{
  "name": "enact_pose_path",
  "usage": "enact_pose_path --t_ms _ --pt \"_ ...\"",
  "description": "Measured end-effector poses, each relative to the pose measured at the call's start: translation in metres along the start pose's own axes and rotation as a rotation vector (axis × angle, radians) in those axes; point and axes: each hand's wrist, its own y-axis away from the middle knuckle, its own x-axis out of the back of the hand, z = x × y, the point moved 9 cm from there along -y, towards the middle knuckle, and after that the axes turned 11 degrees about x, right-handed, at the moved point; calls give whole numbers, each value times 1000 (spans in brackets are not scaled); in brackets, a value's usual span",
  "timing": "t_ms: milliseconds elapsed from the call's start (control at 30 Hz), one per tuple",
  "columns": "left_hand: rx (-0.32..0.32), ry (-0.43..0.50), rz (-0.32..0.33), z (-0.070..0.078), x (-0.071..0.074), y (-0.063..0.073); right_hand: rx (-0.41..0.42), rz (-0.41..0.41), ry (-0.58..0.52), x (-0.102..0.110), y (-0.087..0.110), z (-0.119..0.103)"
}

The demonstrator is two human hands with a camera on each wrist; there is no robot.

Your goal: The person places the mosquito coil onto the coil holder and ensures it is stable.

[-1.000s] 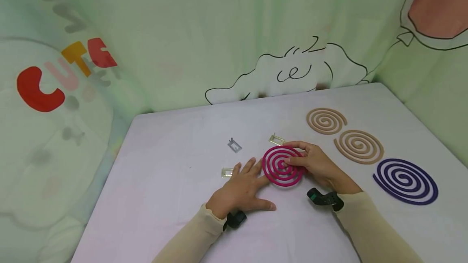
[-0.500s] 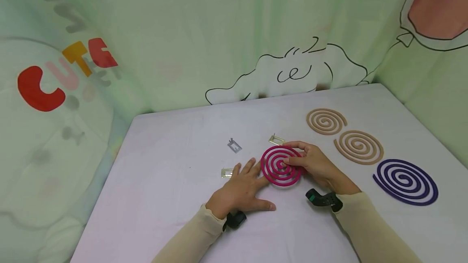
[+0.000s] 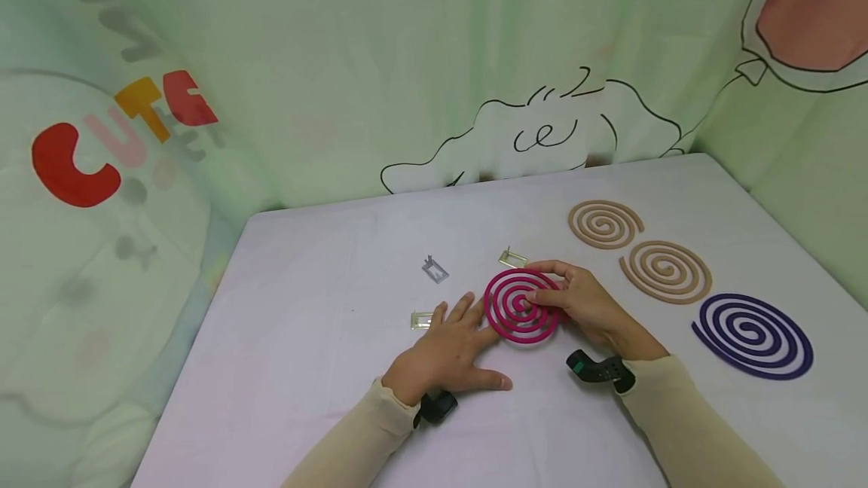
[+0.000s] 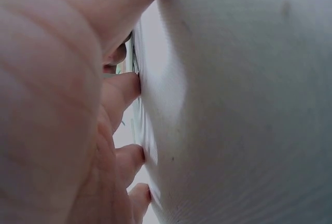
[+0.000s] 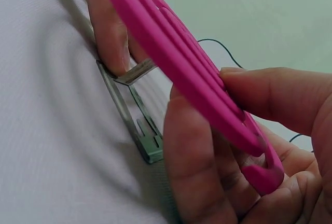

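Note:
My right hand (image 3: 590, 307) pinches a pink mosquito coil (image 3: 521, 305) between thumb and fingers, near the middle of the table. In the right wrist view the coil (image 5: 171, 68) is tilted over a small metal coil stand (image 5: 151, 152). The stand lies on the cloth with a strip bent up from it toward the coil. My left hand (image 3: 450, 356) rests palm down with fingers spread, its thumb (image 4: 129, 1) at the cloth. One left finger (image 5: 109, 42) touches the stand's end. In the head view the coil covers most of this stand and the left fingertips near it.
Two tan coils (image 3: 666, 271) and a dark blue coil (image 3: 750, 333) lie to the right. A grey stand (image 3: 439, 279) and a yellowish stand (image 3: 513, 265) lie beyond the hands. Another yellowish stand (image 3: 421, 327) is beside the left fingers. A printed curtain (image 3: 325, 96) hangs behind the table.
The pink coil in my right hand has shifted very slightly left since one second ago. My left hand stays in place.

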Motion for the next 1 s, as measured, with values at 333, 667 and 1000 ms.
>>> enact_pose_path --t_ms 333,667,1000 --pt "5 4 -9 -1 -1 0 -9 4 10 1 -1 2" --pt "7 -19 -14 -2 -1 -1 -20 18 43 2 -2 2" --pt "3 -13 -18 -1 -2 0 -14 -10 55 2 0 2"
